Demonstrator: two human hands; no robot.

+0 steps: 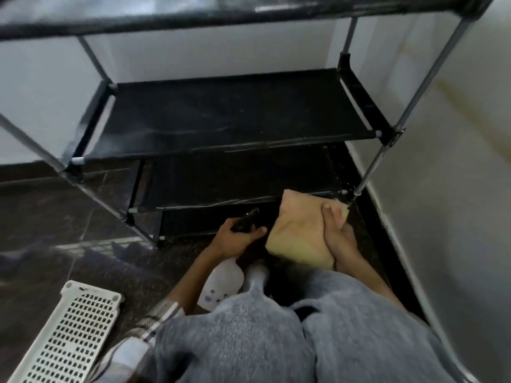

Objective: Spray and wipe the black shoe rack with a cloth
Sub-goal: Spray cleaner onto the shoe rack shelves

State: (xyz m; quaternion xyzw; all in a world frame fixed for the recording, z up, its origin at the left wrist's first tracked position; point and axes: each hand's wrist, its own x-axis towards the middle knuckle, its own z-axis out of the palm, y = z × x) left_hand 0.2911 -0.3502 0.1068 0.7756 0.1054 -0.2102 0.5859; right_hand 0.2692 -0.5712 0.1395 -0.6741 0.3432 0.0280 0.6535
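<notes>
The shoe rack (229,117) has matt black fabric shelves on smooth grey metal poles. Below its shelves, a soft yellow cloth (301,233); beside it, a white perforated plastic panel (69,333) on glossy dark stone floor (55,217).

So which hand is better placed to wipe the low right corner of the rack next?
Right. The right hand already grips the yellow cloth at that corner of the shoe rack; the left hand holds the spray bottle.

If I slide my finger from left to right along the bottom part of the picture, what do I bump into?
White crate → spray bottle in the left hand → yellow cloth → right hand → white wall.
</notes>
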